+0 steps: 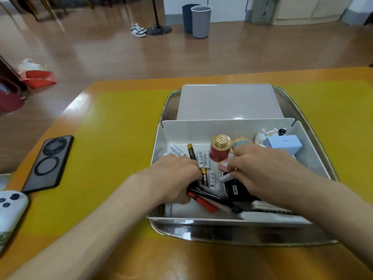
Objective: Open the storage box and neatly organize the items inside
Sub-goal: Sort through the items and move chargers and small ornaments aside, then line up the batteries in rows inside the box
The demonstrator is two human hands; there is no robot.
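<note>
The white storage box (314, 158) stands open on a metal tray (238, 235), its lid (228, 102) lying behind it. Inside lie several white and gold-black batteries (202, 158), a red jar with a gold cap (220, 150), a pink eraser (223, 165), a blue box (282, 143), small figurines (264, 135) and a black device (234, 188). My left hand (173, 176) grips a bundle of black and red pens (205, 201) at the box's front left. My right hand (262, 168) pinches a white battery (224, 176) in the middle.
A black phone (50, 162) lies face down on the yellow mat (117, 138) at the left, with a white controller (10, 207) below it. The table edge runs along the left and far side. Bins and shoes stand on the floor beyond.
</note>
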